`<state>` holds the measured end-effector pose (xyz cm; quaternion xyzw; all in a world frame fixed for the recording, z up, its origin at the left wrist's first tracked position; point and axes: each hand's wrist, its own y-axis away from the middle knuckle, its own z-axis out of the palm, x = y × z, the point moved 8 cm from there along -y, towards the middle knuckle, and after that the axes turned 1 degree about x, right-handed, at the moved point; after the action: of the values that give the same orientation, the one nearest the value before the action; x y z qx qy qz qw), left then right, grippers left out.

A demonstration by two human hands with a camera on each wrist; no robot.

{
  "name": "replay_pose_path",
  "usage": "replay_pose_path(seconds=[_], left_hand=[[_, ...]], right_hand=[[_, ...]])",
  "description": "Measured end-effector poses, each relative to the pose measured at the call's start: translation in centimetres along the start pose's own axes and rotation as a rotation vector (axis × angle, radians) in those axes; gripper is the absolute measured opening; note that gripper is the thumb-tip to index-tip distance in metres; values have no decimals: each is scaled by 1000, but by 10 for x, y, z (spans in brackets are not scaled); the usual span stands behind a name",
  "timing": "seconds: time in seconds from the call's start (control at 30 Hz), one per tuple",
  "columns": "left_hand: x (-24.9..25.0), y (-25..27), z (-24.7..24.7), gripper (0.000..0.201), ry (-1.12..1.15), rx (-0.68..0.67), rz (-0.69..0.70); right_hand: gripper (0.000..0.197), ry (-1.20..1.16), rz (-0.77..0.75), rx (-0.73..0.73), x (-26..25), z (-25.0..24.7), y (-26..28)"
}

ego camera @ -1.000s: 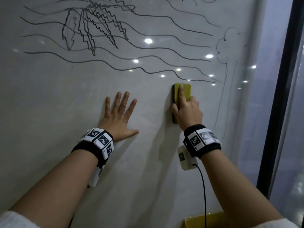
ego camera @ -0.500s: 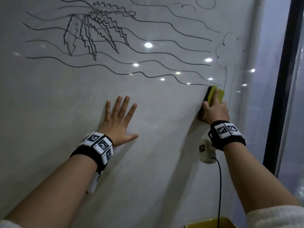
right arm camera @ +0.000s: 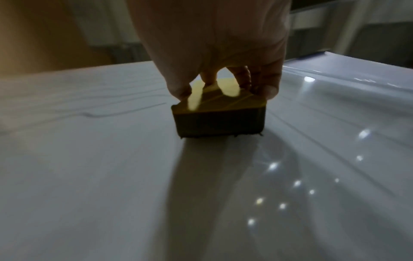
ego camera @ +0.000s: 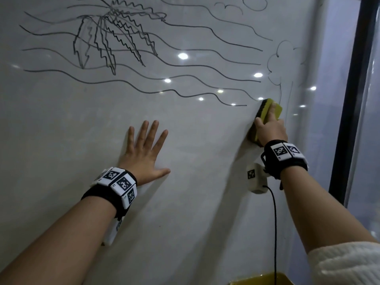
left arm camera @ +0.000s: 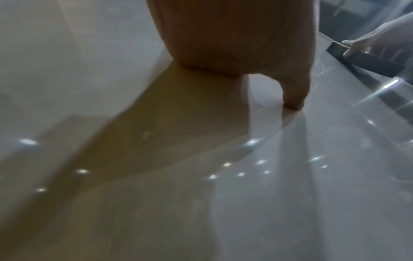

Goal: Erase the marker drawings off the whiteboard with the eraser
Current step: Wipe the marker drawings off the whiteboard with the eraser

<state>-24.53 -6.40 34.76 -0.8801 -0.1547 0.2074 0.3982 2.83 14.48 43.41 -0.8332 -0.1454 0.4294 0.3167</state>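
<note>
Yellow foam backing shows between the curled fingers (right arm camera: 242, 77) of the right hand (ego camera: 271, 128), which grips the eraser (ego camera: 267, 112) and presses its dark felt face against the whiteboard (ego camera: 185, 202). Half a second ago the eraser sat a little lower, under an unbroken stretch of the lowest wavy line (ego camera: 144, 90); now its top edge has reached that line's right end, and a gap has opened there just left of the fingers. By my reading the wiping has only begun, since nearly all the drawing above remains.

Left of that, well apart, the left hand (ego camera: 147, 153) has stayed flat on the board, fingers straight and spread, holding nothing.

Only the right wrist view shows the felt edge seated on the surface; the head view alone shows the drawings.
</note>
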Motion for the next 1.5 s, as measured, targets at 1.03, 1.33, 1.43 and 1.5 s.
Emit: replay_pose_path(seconds=[1.03,1.33,1.43,1.5], left_hand=[[0,-1,4,114,-22,2,-3],[-2,0,-13,114,-42,106,70],[-7,-5,-23,109,-96,148,85],[-11,-15,-32,109,-106,159,85]], right_hand=[[70,67,-135,2,-33,10,11],[71,94,-157,31,-45,5,11],[71,28,-104,1,-49,9,15],[71,42,-124,-6,-49,21,27]])
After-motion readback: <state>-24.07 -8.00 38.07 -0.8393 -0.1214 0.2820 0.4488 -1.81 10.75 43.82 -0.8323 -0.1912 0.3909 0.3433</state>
